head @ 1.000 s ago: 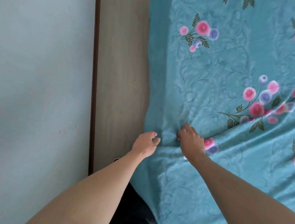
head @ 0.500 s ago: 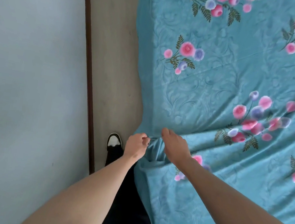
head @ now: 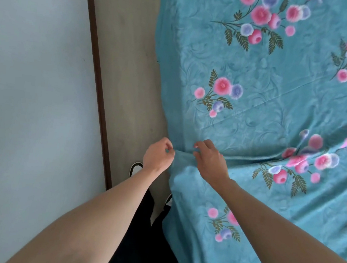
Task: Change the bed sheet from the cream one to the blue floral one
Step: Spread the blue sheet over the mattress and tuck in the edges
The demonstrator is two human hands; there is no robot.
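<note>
Hands (head: 158,154) (head: 209,157) — perhaps lower on sheet (head: 259,98) edge

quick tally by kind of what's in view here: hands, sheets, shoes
hands: 2 (left hand, right hand)
sheets: 1 (blue floral sheet)
shoes: 2 (one shoe, other shoe, mostly hidden)
total: 5

One blue floral sheet (head: 267,125); two hands: left hand (head: 158,154), right hand (head: 209,158); two shoes (head: 135,167)
</note>
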